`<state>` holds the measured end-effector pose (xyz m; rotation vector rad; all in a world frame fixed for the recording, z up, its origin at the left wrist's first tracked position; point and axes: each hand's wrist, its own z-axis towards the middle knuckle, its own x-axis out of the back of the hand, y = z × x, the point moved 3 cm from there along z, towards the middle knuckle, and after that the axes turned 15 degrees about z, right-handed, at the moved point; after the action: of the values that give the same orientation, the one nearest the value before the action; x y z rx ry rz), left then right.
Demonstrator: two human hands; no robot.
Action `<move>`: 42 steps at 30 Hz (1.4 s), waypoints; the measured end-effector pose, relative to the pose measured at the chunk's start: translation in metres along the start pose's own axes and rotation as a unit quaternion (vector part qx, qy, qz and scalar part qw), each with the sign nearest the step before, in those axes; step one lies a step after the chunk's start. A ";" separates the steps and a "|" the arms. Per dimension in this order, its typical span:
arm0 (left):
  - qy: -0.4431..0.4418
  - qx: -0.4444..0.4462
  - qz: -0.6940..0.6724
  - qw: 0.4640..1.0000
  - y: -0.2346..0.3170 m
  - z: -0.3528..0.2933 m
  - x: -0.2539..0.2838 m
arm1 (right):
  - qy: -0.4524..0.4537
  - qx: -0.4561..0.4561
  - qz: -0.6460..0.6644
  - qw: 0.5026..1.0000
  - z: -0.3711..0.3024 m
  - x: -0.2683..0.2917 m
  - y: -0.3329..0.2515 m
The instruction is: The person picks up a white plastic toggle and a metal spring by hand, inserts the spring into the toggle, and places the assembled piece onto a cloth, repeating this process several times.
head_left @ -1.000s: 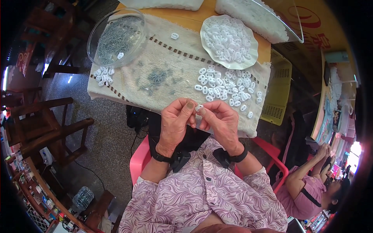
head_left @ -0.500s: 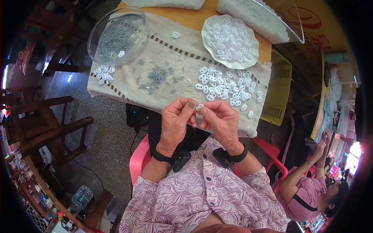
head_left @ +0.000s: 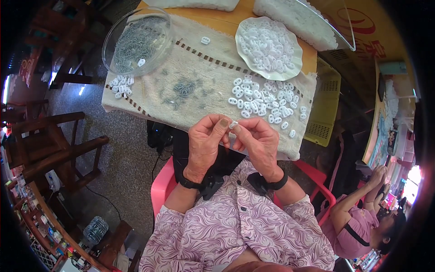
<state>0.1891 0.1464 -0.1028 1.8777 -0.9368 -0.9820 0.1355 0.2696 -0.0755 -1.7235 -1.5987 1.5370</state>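
Note:
Just over the table's near edge, my left hand (head_left: 205, 143) and my right hand (head_left: 257, 141) meet at the fingertips. Both are closed in a pinch on a small white oval plastic piece with holes (head_left: 233, 124); whether anything else is in the fingers is hidden. Beyond my left hand lies a loose heap of small grey metal springs (head_left: 185, 88) on the beige cloth (head_left: 149, 97). Many matching white pieces (head_left: 263, 99) are scattered beyond my right hand. Another small cluster of white pieces (head_left: 121, 86) sits at the cloth's left edge.
A clear round bowl of springs (head_left: 105, 54) stands far left, a scalloped white plate of white pieces (head_left: 297, 68) far right. Behind it is a clear bin (head_left: 294, 22). A yellow crate (head_left: 324, 99) stands right of the table. Another person (head_left: 355, 226) sits at the right.
My hands stay almost still, with the white piece between the fingertips shifting very slightly. At the right, the other person's arms have moved a little.

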 end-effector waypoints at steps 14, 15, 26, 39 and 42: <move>0.014 -0.011 0.008 1.000 -0.002 0.001 -0.003 | 0.004 0.022 -0.021 1.000 0.000 0.001 0.001; 0.014 -0.011 0.009 1.000 -0.002 0.000 -0.003 | 0.002 0.030 -0.023 0.999 -0.001 0.001 0.001; 0.058 -0.083 0.104 0.989 0.000 -0.001 -0.010 | -0.010 0.102 -0.093 0.990 -0.003 -0.001 -0.003; 0.075 -0.064 0.089 0.991 0.002 0.000 -0.013 | 0.000 0.034 -0.017 0.999 0.005 0.008 -0.001; 0.059 -0.078 0.110 0.989 0.000 0.000 -0.010 | -0.005 0.031 -0.021 0.999 0.005 0.008 -0.001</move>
<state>0.1851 0.1556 -0.0998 1.6437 -0.9460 -0.7787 0.1288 0.2748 -0.0803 -1.6408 -1.5645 1.5623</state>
